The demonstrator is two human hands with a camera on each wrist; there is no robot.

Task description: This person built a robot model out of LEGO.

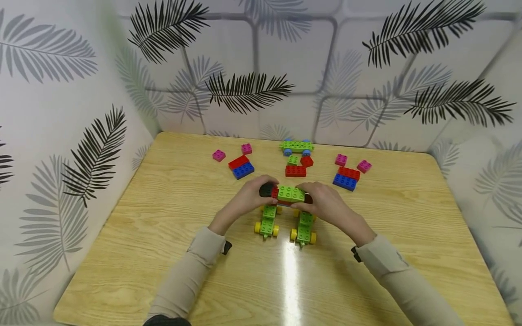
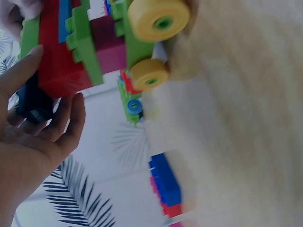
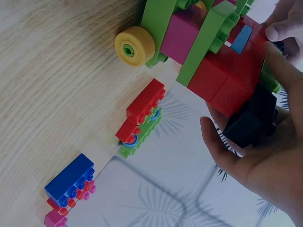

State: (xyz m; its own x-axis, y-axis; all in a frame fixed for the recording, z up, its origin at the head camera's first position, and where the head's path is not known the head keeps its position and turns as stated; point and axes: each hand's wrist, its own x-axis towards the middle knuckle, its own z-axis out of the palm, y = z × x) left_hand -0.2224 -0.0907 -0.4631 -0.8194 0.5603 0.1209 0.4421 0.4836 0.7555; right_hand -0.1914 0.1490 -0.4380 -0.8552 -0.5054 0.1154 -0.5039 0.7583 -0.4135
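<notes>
Centrally, on a wooden table, a red-and-green brick build sits over two yellow-wheeled green bases. A person's left hand and right hand grasp its opposite ends, each wrapped around a black block. Beyond it, on the table's far side, stands a blue-wheeled green base; red bricks and blue bricks lie in touching pairs to left and right, near four small pink bricks.

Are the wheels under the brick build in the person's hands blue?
No, yellow wheels show beneath the brick build; the blue wheels are on the green car base at the back.
</notes>
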